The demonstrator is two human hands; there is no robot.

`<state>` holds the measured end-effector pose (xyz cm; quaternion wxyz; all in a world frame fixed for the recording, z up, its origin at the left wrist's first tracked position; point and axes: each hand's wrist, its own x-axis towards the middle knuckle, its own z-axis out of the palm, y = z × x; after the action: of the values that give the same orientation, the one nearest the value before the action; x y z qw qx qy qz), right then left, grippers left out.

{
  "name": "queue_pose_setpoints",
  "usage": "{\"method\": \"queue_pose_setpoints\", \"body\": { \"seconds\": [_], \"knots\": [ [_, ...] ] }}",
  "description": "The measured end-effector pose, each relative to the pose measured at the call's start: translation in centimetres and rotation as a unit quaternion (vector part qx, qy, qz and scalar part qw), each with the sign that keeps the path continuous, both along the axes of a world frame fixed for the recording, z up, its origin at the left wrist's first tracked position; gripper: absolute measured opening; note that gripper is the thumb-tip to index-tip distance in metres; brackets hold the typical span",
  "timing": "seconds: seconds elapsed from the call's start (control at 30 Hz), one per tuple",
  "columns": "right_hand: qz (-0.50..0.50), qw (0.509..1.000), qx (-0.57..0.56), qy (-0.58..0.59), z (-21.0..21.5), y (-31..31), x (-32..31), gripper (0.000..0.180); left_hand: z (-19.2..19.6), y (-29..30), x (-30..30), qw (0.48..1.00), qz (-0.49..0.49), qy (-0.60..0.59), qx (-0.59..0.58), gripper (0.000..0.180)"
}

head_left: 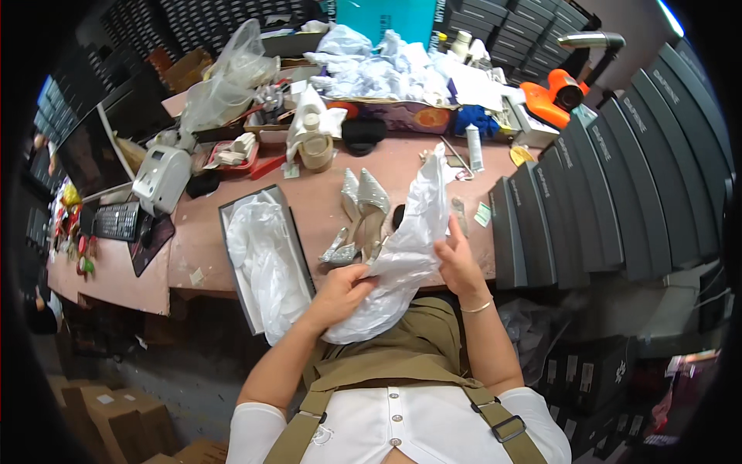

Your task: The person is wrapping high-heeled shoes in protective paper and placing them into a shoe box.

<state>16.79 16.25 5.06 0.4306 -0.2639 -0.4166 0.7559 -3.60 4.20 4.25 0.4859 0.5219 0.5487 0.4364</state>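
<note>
The left hand (pixel 340 296) has its grip closed narrow, thumb against fingers, on a large crumpled tissue sheet (pixel 406 251), which stands just right of the open grey box (pixel 287 224) and runs down past its near end toward the person's lap; the right hand (pixel 461 264), farther right of that box, is raised with its grip narrow at the sheet's right edge, thumb touching the paper, though I cannot tell whether the fingers clamp it; the silver shoes (pixel 371 195) lie on the worktop (pixel 189 259) between the box and the sheet, near the box's right wall, pointed toes glittering, the nearer one partly behind the left hand and paper; the box itself, filled with white tissue (pixel 263 240), sits slantwise, its near end jutting over the worktop's front edge; to the left of the box a bare strip of worktop reaches toward the label printer (pixel 161 178) and keyboard (pixel 116 221); to its right, beyond the right hand, a narrow strip is left before the row of dark shoe boxes (pixel 576 197); past the box's far end, a jar (pixel 316 151) and a black pad (pixel 363 135) bound the open surface.
</note>
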Motion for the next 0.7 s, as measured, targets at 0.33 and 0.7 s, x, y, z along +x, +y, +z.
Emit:
{"method": "queue_pose_setpoints", "body": {
  "seconds": [0.33, 0.7],
  "knots": [
    [-0.033, 0.958, -0.151, 0.24, -2.5, 3.8, 3.3, 0.03, 1.3, -2.7, -3.1, 0.987, -0.092, 0.064, -0.111, 0.02],
    [0.09, 0.648, 0.605, -0.453, 10.8, -1.0, 6.9, 0.087, 2.5, -1.6, -4.3, 0.946, -0.173, 0.275, -0.008, 0.02]
  ]
}}
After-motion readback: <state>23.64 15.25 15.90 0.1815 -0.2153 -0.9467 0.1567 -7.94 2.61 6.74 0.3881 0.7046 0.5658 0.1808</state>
